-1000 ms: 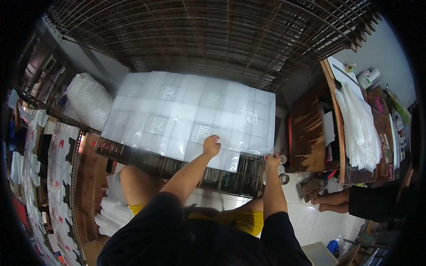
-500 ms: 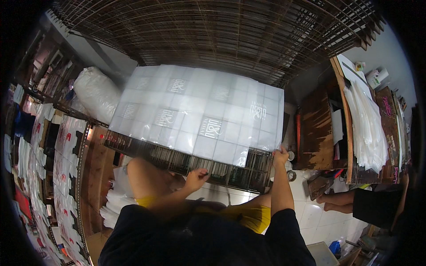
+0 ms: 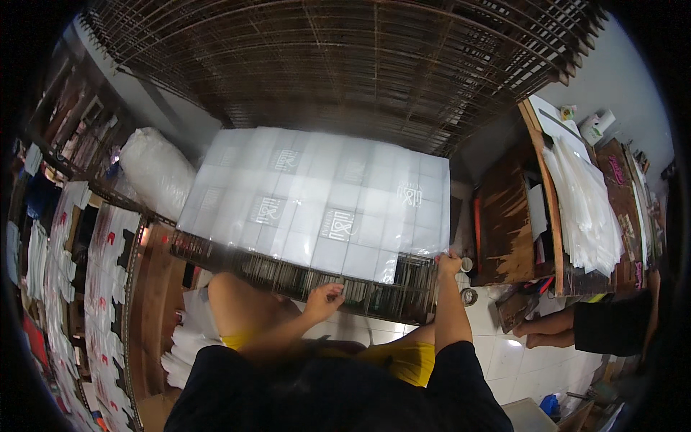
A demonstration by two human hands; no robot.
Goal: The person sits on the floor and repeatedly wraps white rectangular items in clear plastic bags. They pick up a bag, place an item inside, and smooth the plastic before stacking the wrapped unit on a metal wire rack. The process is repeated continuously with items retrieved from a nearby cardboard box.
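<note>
Sheet (image 3: 324, 205) is pinched at its near right corner by right hand (image 3: 448, 263); left hand (image 3: 325, 299), loosely curled and empty, hovers by rack (image 3: 288, 277). Lifting likely needs a second grip.

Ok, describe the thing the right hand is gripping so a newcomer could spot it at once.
Below the big dark wire rack lies a metal grid frame. On it rests the large glossy white sheet, the right hand at its near right corner. Unlike the stacked sheets on the right-hand bench, it shows pale square printed emblems.
</note>
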